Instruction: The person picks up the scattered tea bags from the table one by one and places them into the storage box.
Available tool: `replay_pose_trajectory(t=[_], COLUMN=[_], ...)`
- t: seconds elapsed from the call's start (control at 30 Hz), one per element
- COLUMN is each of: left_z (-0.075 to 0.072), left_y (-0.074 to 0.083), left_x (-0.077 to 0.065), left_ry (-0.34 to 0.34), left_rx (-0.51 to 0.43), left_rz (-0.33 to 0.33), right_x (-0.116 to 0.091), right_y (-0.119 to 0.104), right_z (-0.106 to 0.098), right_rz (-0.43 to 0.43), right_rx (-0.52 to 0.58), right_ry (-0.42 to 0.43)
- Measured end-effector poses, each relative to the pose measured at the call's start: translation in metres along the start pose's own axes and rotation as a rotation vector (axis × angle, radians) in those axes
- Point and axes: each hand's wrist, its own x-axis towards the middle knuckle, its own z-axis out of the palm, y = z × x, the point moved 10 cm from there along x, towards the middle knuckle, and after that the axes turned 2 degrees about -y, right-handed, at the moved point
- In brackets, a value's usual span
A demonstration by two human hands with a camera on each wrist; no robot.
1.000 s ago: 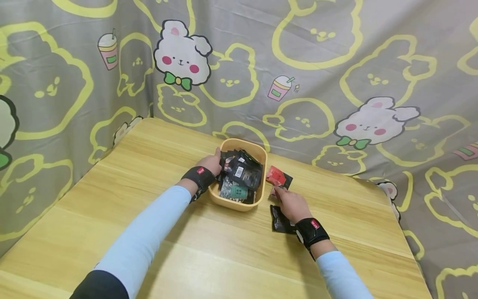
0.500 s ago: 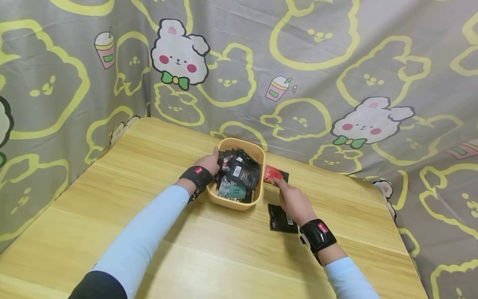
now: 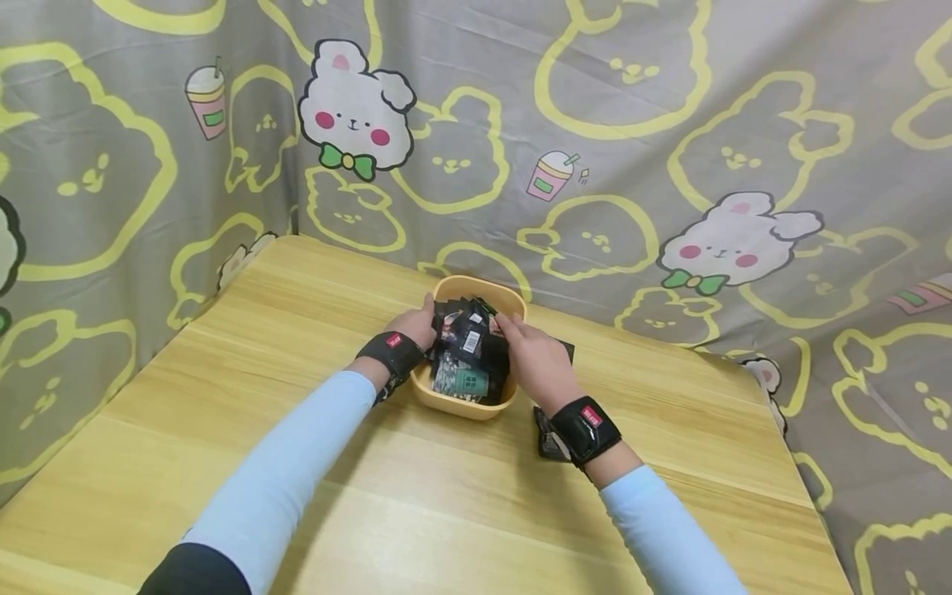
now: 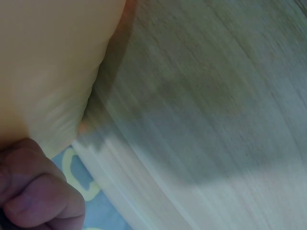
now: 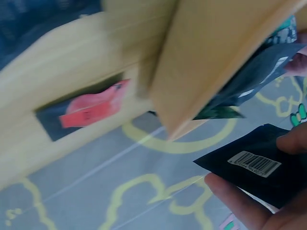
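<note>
My left hand grips the left rim of a yellow-orange plastic bin; in the left wrist view its curled fingers lie against the bin's outer wall. My right hand is over the bin's right rim. Between its thumb and fingers it pinches a flat black sachet with a white barcode. Inside the bin lie several black sachets and a patterned one with a green label. On the table to the right, a black-and-red sachet is mostly hidden by my right hand in the head view.
Another black sachet lies on the wooden table to the right of the bin, partly beneath my right wrist. A grey curtain with yellow outlines hangs close behind the bin along the table's back edge.
My right hand has moved left from the sachets on the table to over the bin, and now holds a black sachet. The left hand stays at the bin's left rim.
</note>
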Motion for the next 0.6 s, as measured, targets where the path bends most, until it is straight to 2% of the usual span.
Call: replay_pose_trajectory(t=[0.2, 0.3, 0.47, 0.6], left_z=[0.005, 0.007, 0.006, 0.002], left_y=[-0.005, -0.006, -0.005, -0.002], left_x=[0.009, 0.012, 0.009, 0.003], left_ry=[-0.011, -0.016, -0.020, -0.013], left_rx=[0.018, 0.020, 0.020, 0.019], left_rz=[-0.011, -0.011, -0.010, 0.000], right_x=[0.009, 0.009, 0.003, -0.002], right_y=[-0.020, -0.023, -0.011, 0.008], right_z=[0.003, 0.011, 0.026, 0.028], right_rz=[-0.051, -0.049, 0.028, 0.100], right_rx=[0.021, 0.078, 0.121, 0.128], right_ry=[0.002, -0.074, -0.237, -0.278])
